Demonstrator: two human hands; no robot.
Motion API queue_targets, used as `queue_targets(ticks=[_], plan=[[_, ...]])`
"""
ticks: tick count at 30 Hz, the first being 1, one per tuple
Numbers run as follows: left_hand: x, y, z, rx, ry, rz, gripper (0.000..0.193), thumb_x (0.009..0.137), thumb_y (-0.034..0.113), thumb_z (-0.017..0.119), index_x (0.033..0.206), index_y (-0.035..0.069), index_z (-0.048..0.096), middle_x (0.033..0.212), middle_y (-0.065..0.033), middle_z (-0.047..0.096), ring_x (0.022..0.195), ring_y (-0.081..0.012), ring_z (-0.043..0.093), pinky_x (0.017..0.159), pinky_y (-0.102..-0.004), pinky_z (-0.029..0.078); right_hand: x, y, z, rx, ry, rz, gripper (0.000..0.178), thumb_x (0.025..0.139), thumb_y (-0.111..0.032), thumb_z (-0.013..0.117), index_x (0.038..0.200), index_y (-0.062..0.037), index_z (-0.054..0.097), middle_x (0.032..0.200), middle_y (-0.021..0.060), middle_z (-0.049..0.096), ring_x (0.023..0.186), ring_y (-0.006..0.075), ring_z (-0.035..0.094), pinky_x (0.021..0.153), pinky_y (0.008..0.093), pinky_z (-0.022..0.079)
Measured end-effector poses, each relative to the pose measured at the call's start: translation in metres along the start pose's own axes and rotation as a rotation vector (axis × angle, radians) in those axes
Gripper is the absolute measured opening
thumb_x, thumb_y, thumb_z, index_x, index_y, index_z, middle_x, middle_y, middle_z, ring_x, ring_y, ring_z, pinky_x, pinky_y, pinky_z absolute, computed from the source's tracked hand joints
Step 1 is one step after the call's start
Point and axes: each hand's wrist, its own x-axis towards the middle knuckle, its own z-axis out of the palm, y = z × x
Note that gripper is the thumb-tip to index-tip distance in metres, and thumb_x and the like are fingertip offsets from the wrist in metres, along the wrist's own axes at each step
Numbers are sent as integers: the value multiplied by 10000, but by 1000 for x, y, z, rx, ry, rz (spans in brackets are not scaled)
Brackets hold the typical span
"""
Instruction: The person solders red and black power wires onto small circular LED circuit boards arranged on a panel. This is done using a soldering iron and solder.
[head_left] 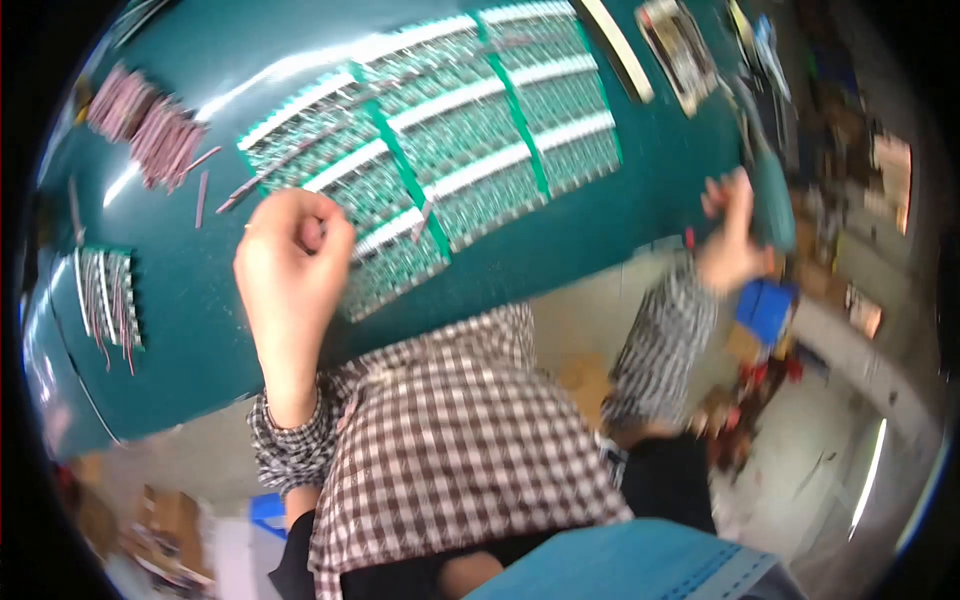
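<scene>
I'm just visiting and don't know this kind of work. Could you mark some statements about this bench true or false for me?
1. The left hand is curled. True.
2. The right hand lies on the large green board panel. False: it is off to the panel's right.
3. Pinkish strips lie left of the panel. True.
4. The tabletop is white. False: it is dark green.
5. A smaller board lies at the far left. True.

White-banded green circuit boards (460,130), seemingly pinkish strips (165,140), teal tabletop (540,240), brown checked apron (460,430)
</scene>
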Motion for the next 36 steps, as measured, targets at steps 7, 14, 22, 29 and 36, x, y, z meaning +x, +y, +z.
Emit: queue_targets(ticks=[7,14,22,29,36], plan=[[2,7,12,32,79,90,82,696,91,662,718,46,598,681,-109,589,634,-287,600,577,-377,473,-50,-31,2,106,-494,355,367,952,-235,524,1203,32,528,990,116,647,827,238,661,638,294,530],[2,4,15,43,166,188,102,672,6,670,718,49,589,598,-36,462,528,-163,455,504,-294,403,-103,-68,20,140,-915,479,524,892,-313,584,1181,103,451,908,163,571,703,223,629,545,292,535],[1,5,21,37,167,190,109,678,16,664,720,62,575,600,-27,442,538,-182,468,516,-307,402,-112,-83,32,-85,-951,500,467,836,-279,651,1100,90,538,883,159,611,692,231,642,595,312,535],[2,9,21,25,148,166,110,681,23,662,724,65,571,599,-24,433,541,-184,467,526,-313,398,-111,-86,37,-133,-996,525,487,831,-281,661,1130,83,540,885,162,636,694,222,643,622,319,525],[2,10,22,33,136,153,114,681,23,665,728,66,571,604,-24,435,550,-189,469,541,-316,399,-111,-85,40,-125,-1012,485,473,836,-259,653,1143,84,543,874,160,642,689,221,643,635,327,526]])
